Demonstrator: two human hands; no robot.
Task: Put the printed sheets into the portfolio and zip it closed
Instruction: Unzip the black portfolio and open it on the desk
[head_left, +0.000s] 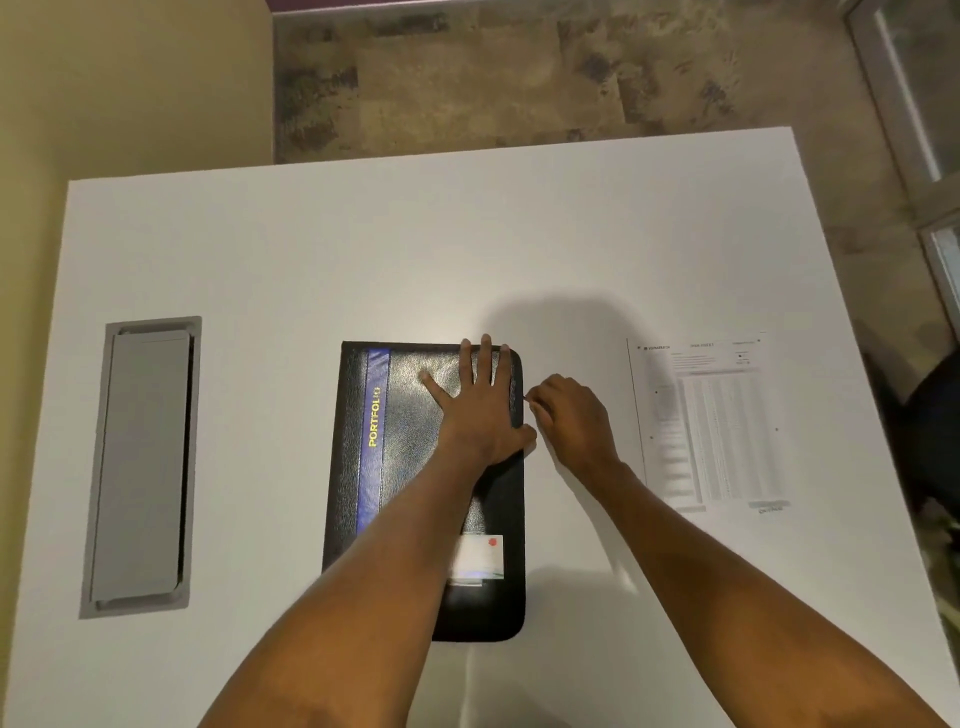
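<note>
Left hand (475, 400) lies flat, fingers spread, pinning the stiff portfolio (410, 467) mid-desk; right hand (569, 415) pinches something tiny, likely the zipper pull, at its right edge; flimsy printed sheets (711, 421) wait rightward.

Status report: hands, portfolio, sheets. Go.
Left hand flat on closed portfolio, pinning it. Right hand pinching at its right edge, likely the zipper pull. Printed sheets on table, right of portfolio. Nothing in the way.

White table (363, 249). Lying flat on it: black portfolio (415, 395) near centre, closed, cover up; printed sheets (717, 431) to its right, well apart. Grey cable hatch (140, 467) set flush into the left side.
</note>
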